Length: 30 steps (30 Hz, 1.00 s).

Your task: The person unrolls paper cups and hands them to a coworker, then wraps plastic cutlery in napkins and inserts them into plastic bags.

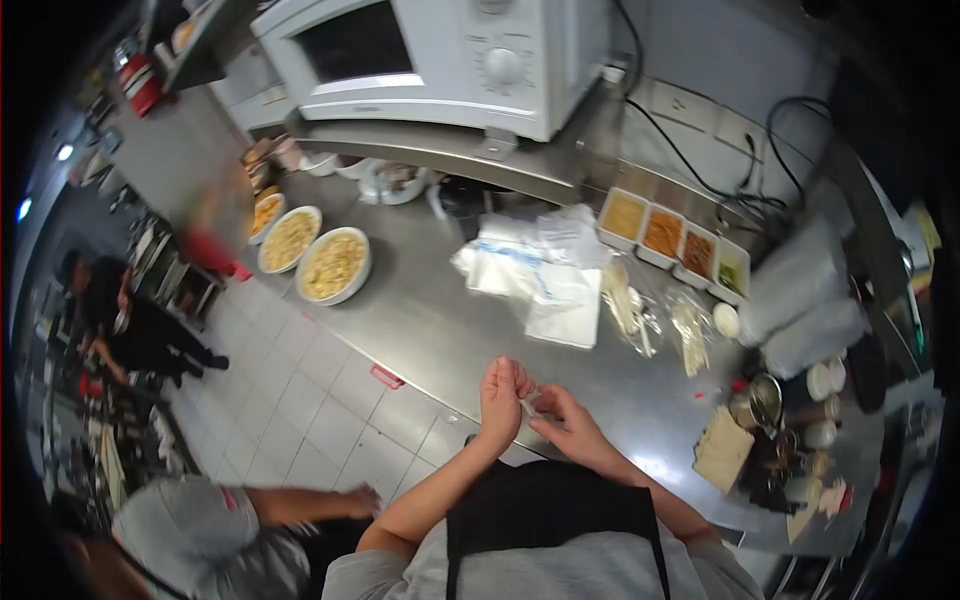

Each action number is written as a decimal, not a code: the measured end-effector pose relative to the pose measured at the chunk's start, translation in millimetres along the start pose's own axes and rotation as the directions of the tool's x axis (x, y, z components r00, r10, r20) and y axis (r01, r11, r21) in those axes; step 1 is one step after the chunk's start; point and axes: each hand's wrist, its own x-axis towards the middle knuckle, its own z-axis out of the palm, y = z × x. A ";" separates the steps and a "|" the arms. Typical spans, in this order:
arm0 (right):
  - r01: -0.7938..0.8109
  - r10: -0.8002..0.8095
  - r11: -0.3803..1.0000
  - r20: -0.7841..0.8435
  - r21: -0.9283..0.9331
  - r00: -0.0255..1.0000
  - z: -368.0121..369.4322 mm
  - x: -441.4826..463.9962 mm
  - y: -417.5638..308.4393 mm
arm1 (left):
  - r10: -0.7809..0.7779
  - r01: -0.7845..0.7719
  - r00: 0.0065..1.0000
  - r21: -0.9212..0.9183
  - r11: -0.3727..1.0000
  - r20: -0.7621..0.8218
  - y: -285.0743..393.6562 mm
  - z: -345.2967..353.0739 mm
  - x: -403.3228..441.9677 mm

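Note:
My left hand (502, 400) is closed like a fist, thumb up, in front of my apron at the counter's near edge. Close beside it, the fingers of my right hand (566, 420) curl together at the left hand's lower fingers. A small pale thing (529, 406) shows between the two hands, too small and blurred to name. Beyond them on the steel counter (430, 330) lie white plastic bags (510, 265). To the right of these are clear bags of pale utensils, one (628, 305) next to the other (690, 335).
White bowls of food (335, 266) stand at the counter's left end. Containers of toppings (662, 232) line the back right, near a microwave (430, 65) on a shelf. Jars (820, 432) and brown paper (722, 450) sit at right. A co-worker (215, 530) is close at left.

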 end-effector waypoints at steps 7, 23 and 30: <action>-0.186 0.166 0.972 -0.141 -0.142 0.976 -18.5 9.6 17.0 | -0.013 -0.144 0.897 0.321 0.936 0.442 -12.2 5.7 36.7; -0.611 0.396 0.595 -0.471 -0.522 0.788 -50.9 99.4 63.6 | -0.283 -0.619 0.776 0.767 -0.171 0.563 -44.4 -64.0 214.1; -0.475 0.290 0.829 -0.498 -0.297 0.817 -51.2 14.1 39.6 | -0.015 -0.749 0.660 0.660 0.055 0.751 -16.4 -36.0 159.6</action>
